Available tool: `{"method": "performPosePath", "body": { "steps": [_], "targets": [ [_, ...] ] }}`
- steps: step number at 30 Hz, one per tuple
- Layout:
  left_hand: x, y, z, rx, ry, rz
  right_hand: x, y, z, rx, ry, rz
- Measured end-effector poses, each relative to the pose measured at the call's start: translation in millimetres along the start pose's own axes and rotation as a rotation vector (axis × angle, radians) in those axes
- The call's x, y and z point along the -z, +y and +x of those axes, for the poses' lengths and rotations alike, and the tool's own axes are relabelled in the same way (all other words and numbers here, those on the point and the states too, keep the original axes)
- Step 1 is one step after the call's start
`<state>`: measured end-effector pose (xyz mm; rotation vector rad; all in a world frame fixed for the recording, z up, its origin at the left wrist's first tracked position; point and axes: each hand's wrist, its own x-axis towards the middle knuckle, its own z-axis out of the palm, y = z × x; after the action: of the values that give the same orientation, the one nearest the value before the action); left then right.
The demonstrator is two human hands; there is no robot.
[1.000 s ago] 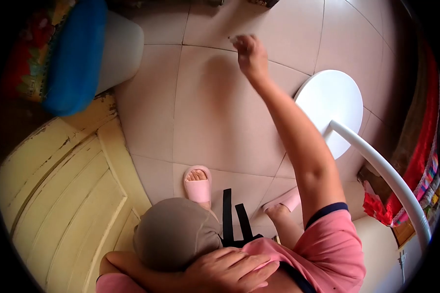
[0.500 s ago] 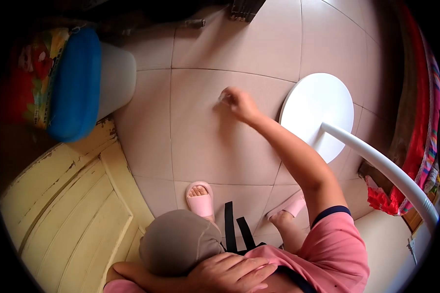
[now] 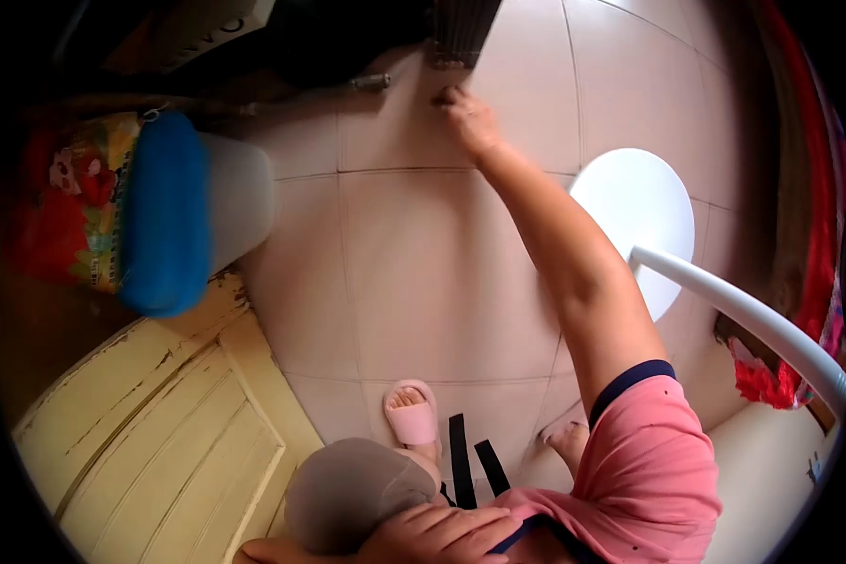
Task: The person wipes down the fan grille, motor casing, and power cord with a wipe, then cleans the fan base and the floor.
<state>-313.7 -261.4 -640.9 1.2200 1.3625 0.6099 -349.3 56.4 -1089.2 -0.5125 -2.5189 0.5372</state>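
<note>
My right hand (image 3: 470, 120) reaches far forward, low over the tiled floor. Its fingers are bent together just below a dark ribbed upright object (image 3: 464, 36); what they hold, if anything, is too blurred to make out. Against my chest at the bottom lies my left hand (image 3: 434, 534), fingers stretched out and flat, holding nothing visible. Beside it is my bent knee in grey-brown cloth (image 3: 357, 493). Pink slippers (image 3: 416, 421) are on my feet.
To the right stands a round white base (image 3: 630, 202) with a curved white pole (image 3: 743, 305). A pale bin with a blue rim (image 3: 167, 216) and a red printed bag (image 3: 66, 197) are at left, above a worn yellow door (image 3: 160, 423). Red cloth (image 3: 766, 381) hangs far right.
My right hand has moved forward across the floor, up to the dark ribbed object. The view has shifted slightly, and my left hand stays flat against my chest.
</note>
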Motion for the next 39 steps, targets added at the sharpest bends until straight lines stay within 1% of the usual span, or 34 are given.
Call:
{"method": "performPosePath", "body": {
  "steps": [1, 2, 3, 4, 5, 6, 7, 10, 12, 14, 15, 16, 18, 19, 20, 22, 24, 26, 28, 29, 30, 32, 34, 36, 37, 39],
  "targets": [
    [0, 1, 0, -0.005, -0.015, -0.014, 30, -26, -6, 0.079, -0.104, -0.03],
    [1, 1, -1, -0.027, -0.012, -0.008, 52, -48, -16, 0.049, -0.294, -0.046],
    [1, 1, 1, -0.055, -0.006, 0.005, 60, -59, -33, 0.083, -0.298, -0.06],
    [1, 2, 2, -0.069, -0.015, 0.0, 77, -73, -48, 0.072, -0.366, 0.013],
    [1, 4, 4, -0.089, -0.026, -0.024, 86, -80, -65, 0.076, -0.428, 0.009],
    [0, 4, 6, -0.11, -0.036, -0.047, 90, -86, -86, 0.117, -0.41, 0.004],
    [0, 6, 7, -0.118, -0.046, -0.051, 105, -95, -101, 0.097, -0.505, -0.006],
    [-12, 7, 9, -0.148, -0.093, -0.067, 134, -109, -148, 0.068, -0.62, -0.071],
    [-27, 3, 3, -0.159, -0.067, -0.031, 152, -117, -180, -0.032, -0.714, -0.02],
    [-29, 10, 3, -0.168, -0.144, -0.049, 174, -126, -211, -0.154, -0.715, 0.077],
    [-30, 12, 6, -0.16, -0.161, -0.028, 175, -130, -241, -0.248, -0.519, 0.213],
    [-30, 14, 8, -0.177, -0.2, -0.039, 187, -141, -259, -0.288, -0.518, 0.195],
    [-32, 17, 10, -0.198, -0.147, -0.07, 206, -159, -289, -0.931, -0.249, 0.623],
    [-33, 18, 10, -0.2, -0.16, -0.074, 205, -160, -316, -1.228, -0.138, 0.688],
    [-34, 20, 10, -0.2, -0.162, -0.081, 210, -162, -339, -1.374, 0.07, 0.886],
    [-35, 24, 10, -0.201, -0.169, -0.082, 228, -161, -371, -1.642, 0.172, 0.914],
    [-34, 30, 12, -0.183, -0.236, -0.023, 244, -158, -397, -1.666, 0.194, 0.902],
    [-35, 36, 16, -0.194, -0.258, 0.006, 249, -139, -430, -1.731, 0.487, 0.954],
    [-38, 43, 18, -0.208, -0.283, 0.034, 260, -112, -450, -1.782, 0.539, 0.782],
    [-40, 47, 21, -0.215, -0.285, 0.028, 252, -102, -462, -1.784, 0.66, 0.577],
    [-42, 51, 23, -0.218, -0.287, 0.021, 245, -96, -463, -1.78, 0.675, 0.584],
    [-47, 58, 23, -0.209, -0.311, 0.049, 222, -104, -456, -1.555, 0.453, 0.097],
    [-51, 60, 28, -0.21, -0.325, 0.078, 207, -147, -398, -1.532, 0.427, -0.065],
    [-55, 57, 40, -0.302, -0.415, 0.21, 175, -173, -395, -1.319, 0.379, 0.059],
    [-60, 56, 43, -0.286, -0.415, 0.265, 171, -187, -381, -1.308, 0.37, 0.061],
    [-69, 57, 52, -0.328, -0.387, 0.325, 176, -206, -357, -1.297, 0.389, 0.062]
  ]
}}
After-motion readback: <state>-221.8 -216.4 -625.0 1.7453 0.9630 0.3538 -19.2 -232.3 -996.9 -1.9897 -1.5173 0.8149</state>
